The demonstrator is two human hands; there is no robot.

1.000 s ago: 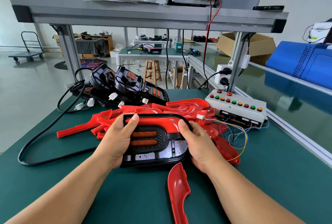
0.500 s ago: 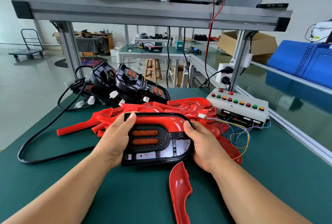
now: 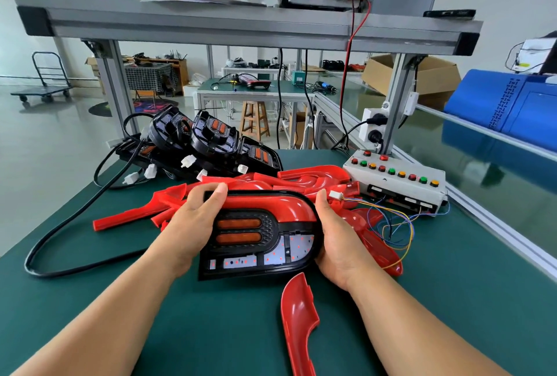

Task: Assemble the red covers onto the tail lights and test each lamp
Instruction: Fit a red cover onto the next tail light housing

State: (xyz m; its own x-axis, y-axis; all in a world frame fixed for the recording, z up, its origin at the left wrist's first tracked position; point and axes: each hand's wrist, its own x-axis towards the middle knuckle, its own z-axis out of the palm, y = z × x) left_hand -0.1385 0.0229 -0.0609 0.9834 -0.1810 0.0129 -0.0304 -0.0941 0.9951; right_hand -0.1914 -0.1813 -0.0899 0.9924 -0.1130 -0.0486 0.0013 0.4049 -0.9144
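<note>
A black tail light (image 3: 256, 243) with two orange reflectors lies on the green bench in front of me. A curved red cover (image 3: 271, 207) sits along its top edge. My left hand (image 3: 193, 225) grips the lamp's left end, thumb on the cover's left tip. My right hand (image 3: 334, 243) grips the right end, thumb against the cover's curve. Small red spots show on the lamp's silver lower panel. Another red cover (image 3: 298, 321) lies loose in front of the lamp.
A pile of red covers (image 3: 301, 179) lies behind the lamp, with several black tail lights (image 3: 205, 140) and white plugs further back left. A white button box (image 3: 394, 179) with coloured wires stands at right. A black cable (image 3: 69, 231) loops at left.
My left thumb has slid a little further right along the cover's top edge. The lamp and both hands stay in about the same place.
</note>
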